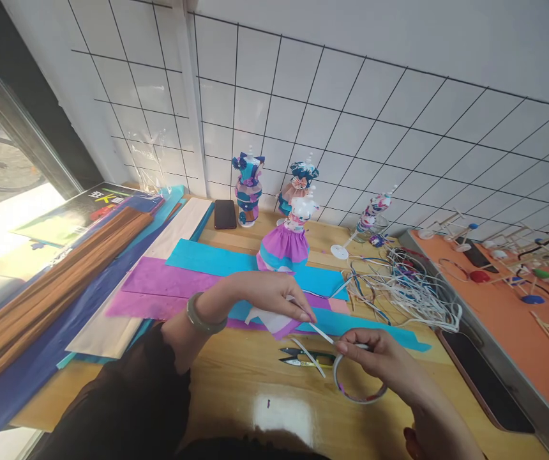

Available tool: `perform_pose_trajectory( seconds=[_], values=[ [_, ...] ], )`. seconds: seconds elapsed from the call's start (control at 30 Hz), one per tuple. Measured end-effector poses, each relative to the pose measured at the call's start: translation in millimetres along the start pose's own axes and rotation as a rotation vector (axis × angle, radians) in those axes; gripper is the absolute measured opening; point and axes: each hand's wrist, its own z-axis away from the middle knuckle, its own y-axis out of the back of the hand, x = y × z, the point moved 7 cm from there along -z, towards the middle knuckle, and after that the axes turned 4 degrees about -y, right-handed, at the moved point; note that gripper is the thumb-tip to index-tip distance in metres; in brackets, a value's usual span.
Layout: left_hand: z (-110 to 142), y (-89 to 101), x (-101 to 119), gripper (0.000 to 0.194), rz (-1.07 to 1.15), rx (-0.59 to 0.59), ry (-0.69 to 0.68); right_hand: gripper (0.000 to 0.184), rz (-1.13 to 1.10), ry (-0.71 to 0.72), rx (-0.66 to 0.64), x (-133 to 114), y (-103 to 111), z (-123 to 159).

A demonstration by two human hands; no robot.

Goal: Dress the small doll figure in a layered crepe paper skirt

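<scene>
Wood table [236, 396], w/ small dress form [286, 246] in purple/blue skirt. L hand [274, 292] & R hand [375, 352] nearer, fingertips pinched; white roll [360, 401] at R hand (snips [298, 362] just beside); thin white strip [323, 333], clamped in both grips, runs approx. straight betw. them.

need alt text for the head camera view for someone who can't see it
A person's left hand and right hand hold a narrow white strip between them over a wooden table, with a ring-shaped roll at the right hand. Snips lie nearby; farther back, a small dress form wears a purple-and-blue skirt.
</scene>
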Motion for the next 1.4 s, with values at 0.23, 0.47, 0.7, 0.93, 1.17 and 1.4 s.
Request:
perform_pose_trajectory(
  seconds=[0.23,0.47,0.7,0.93,1.17,1.4],
  values=[
    [11.6,10.6,0.8,0.034,-0.012,-0.001,-0.002,0.037,0.010,0.036,0.078,3.3,9.6,1.9],
    [18.2,4.2,-33.1,0.026,-0.311,-0.174,0.248,0.034,0.035,0.014,0.194,10.5,27.7,4.9],
    [9.7,-4.0,-73.1,0.041,-0.461,-0.134,0.365,0.035,0.024,-0.019,0.236,9.5,36.0,11.2],
    [-5.5,-11.8,-30.0,0.071,-0.261,-0.077,0.134,0.036,0.055,0.045,0.264,-0.7,39.8,16.3],
    [-13.2,-12.2,-1.0,0.021,-0.024,-0.011,-0.064,0.037,-0.054,0.017,0.278,5.3,46.2,18.0],
    [4.0,5.1,-2.8,0.026,0.011,0.028,0.075,0.037,-0.112,0.012,0.382,16.8,65.2,19.7]
  ],
)
